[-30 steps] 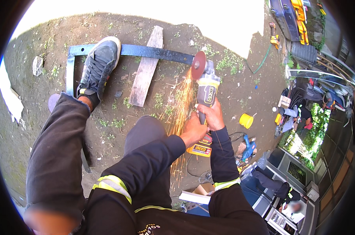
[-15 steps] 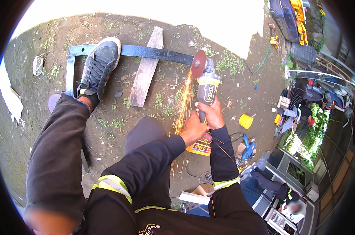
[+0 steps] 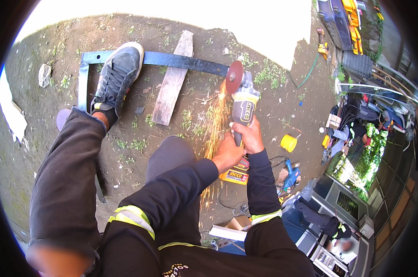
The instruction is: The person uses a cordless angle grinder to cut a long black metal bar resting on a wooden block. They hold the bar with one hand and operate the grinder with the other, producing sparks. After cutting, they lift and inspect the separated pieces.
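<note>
We take the weathered wooden plank (image 3: 170, 99) as our landmark. Our angle grinder (image 3: 244, 108) is to the right of the plank, held off the ground by both of our hands. Our right hand (image 3: 251, 136) wraps its grip around the handle, and our left hand (image 3: 229, 152) has its grip closed on the same tool just beside it, above the yellow battery (image 3: 234, 177). The reddish disc (image 3: 235, 77) overlaps the right end of the dark metal bar (image 3: 200, 64), to the right of the plank's upper end, and orange sparks (image 3: 220, 111) stream down from there along the plank's right side. The bar lies across the upper part of the plank; to the plank's left, our dark shoe (image 3: 119, 67) is planted over it, and farther left it meets a corner. We see a pale stone (image 3: 44, 75) well to the left of the plank. Well to its right are a yellow container (image 3: 289, 143), with a blue power tool (image 3: 291, 175) below that, and, farther off at the lower right, a co-worker (image 3: 331, 226) in dark clothes.
</note>
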The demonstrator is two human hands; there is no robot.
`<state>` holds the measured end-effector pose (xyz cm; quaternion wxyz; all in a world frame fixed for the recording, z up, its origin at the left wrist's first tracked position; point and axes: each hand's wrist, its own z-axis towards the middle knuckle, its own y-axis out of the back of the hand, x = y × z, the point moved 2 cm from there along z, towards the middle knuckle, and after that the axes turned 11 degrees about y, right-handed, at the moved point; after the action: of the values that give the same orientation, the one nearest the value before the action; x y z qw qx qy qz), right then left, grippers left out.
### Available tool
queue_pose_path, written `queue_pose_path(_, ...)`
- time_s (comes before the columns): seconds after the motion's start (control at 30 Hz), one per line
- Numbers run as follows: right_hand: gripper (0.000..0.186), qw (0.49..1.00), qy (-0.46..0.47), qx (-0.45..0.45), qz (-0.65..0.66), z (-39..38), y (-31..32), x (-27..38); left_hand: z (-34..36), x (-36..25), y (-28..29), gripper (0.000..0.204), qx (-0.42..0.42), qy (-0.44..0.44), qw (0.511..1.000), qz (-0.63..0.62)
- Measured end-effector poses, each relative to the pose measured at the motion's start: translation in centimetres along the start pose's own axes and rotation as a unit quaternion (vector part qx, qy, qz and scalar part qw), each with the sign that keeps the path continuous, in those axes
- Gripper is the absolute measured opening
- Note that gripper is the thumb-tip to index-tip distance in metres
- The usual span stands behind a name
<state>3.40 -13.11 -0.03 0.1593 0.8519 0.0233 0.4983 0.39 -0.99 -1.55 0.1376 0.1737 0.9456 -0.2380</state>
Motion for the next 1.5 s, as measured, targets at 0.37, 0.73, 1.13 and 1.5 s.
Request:
queue_pose_path(0.37,0.038,1.0,0.007,-0.002,-0.011,0.54,0.17,-0.3,0.26,-0.32,0.24,0.061,-0.004,-0.009,1.0,0.004)
queue_pose_path(0.73,0.038,1.0,-0.004,-0.008,-0.015,0.04,-0.12,0.17,0.16,-0.07,0.12,0.061,-0.004,0.007,1.0,0.015)
queue_pose_path(1.13,0.039,1.0,0.001,-0.008,-0.011,-0.12,-0.22,0.36,0.07,-0.08,0.09,0.066,-0.002,0.003,1.0,0.02)
queue_pose_path(1.5,0.041,1.0,-0.001,0.002,-0.004,0.13,0.14,-0.12,0.29,-0.04,-0.04,0.066,0.005,0.006,1.0,0.002)
